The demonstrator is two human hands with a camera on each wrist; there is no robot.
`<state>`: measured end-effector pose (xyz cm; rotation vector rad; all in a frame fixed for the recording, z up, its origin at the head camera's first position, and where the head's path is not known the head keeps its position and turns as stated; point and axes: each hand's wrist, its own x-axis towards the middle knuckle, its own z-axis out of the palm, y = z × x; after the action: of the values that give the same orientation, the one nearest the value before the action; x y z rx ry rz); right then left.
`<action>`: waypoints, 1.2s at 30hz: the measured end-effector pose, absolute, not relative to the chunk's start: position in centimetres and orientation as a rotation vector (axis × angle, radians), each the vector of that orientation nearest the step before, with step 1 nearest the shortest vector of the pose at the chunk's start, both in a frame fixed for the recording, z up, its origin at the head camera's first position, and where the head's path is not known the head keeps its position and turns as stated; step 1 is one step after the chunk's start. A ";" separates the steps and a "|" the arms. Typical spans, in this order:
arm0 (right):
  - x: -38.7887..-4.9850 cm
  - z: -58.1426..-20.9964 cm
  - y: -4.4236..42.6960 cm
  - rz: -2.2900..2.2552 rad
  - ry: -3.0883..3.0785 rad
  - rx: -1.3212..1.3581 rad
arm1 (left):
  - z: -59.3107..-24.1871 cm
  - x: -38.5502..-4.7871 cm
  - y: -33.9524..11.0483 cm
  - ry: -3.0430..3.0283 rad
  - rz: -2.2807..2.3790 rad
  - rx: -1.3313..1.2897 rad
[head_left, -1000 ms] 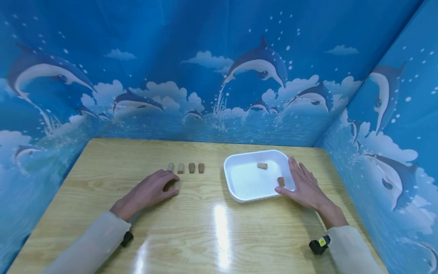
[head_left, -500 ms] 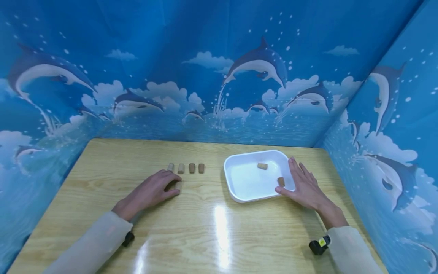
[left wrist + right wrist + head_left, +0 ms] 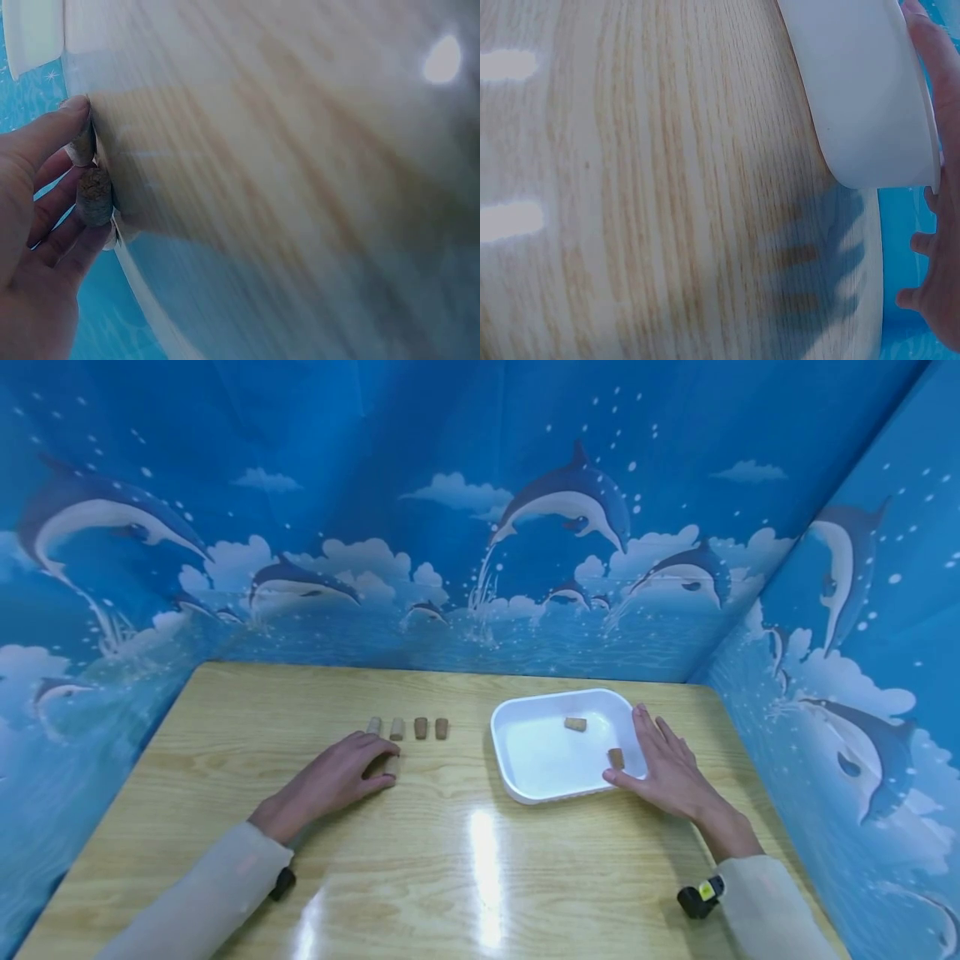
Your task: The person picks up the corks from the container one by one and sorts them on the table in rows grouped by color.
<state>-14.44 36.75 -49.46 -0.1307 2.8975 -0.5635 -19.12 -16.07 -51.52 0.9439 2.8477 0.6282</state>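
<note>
My left hand (image 3: 333, 781) is at the table's left half, thumb and fingers curled round a small cork (image 3: 392, 766) on the tabletop. In the left wrist view, the thumb lies against one cork (image 3: 82, 146), and a second cork (image 3: 94, 196) stands close to the other fingers. Just beyond that hand, several corks (image 3: 421, 728) form a row, two paler and two browner. My right hand (image 3: 667, 768) rests at the right side of a white plastic tray (image 3: 517, 787), fingers straight and spread, thumb over the near rim. Inside the tray lie a pale cork (image 3: 575, 724) and a browner one (image 3: 616, 758).
The wooden table (image 3: 420, 868) has glossy light reflections near its front. Blue dolphin-print curtains (image 3: 420, 527) rise along its back and right side. A small black device (image 3: 697, 900) sits at the right wrist, another (image 3: 282, 884) at the left.
My left hand has shifted very slightly to the right, and the cork between its thumb and fingers shows more clearly. The right hand, tray and row of corks stay where they were.
</note>
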 end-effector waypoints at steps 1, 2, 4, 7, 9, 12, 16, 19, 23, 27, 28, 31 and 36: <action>-14.4 -49.5 36.8 -0.563 2.897 -0.130 | -51.5 -19.1 -16.1 2.848 0.625 0.944; -14.4 -49.5 36.8 -0.563 2.897 -0.130 | -51.5 -19.1 -16.1 2.849 0.622 0.947; -14.5 -49.5 36.8 -0.562 2.899 -0.131 | -51.5 -19.1 -16.1 2.849 0.621 0.949; -14.5 -49.5 36.8 -0.562 2.899 -0.132 | -51.5 -19.0 -16.2 2.851 0.619 0.950; -14.5 -49.5 36.7 -0.563 2.899 -0.134 | -51.6 -19.0 -16.2 2.852 0.615 0.952; -14.4 -49.4 36.7 -0.563 2.899 -0.136 | -51.7 -19.1 -16.2 2.852 0.613 0.948; -14.4 -49.3 36.7 -0.560 2.900 -0.140 | -51.7 -19.1 -16.3 2.847 0.620 0.937; -14.4 -49.3 36.8 -0.556 2.901 -0.145 | -51.6 -19.1 -16.4 2.843 0.620 0.929; -14.3 -49.2 36.8 -0.556 2.901 -0.147 | -51.5 -19.1 -16.3 2.843 0.621 0.931; -14.3 -49.2 36.9 -0.561 2.901 -0.145 | -51.4 -19.3 -16.0 2.843 0.629 0.947; -14.3 -49.2 36.9 -0.563 2.901 -0.146 | -51.4 -19.3 -16.0 2.843 0.628 0.949; -14.3 -49.3 36.8 -0.557 2.899 -0.149 | -51.4 -19.3 -15.9 2.842 0.618 0.940; -14.4 -49.3 36.8 -0.550 2.904 -0.150 | -51.3 -19.3 -16.0 2.840 0.610 0.933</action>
<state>-14.36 36.76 -49.28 -0.1503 2.9041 -0.5500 -19.33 -16.00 -51.31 0.9329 2.8404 0.6100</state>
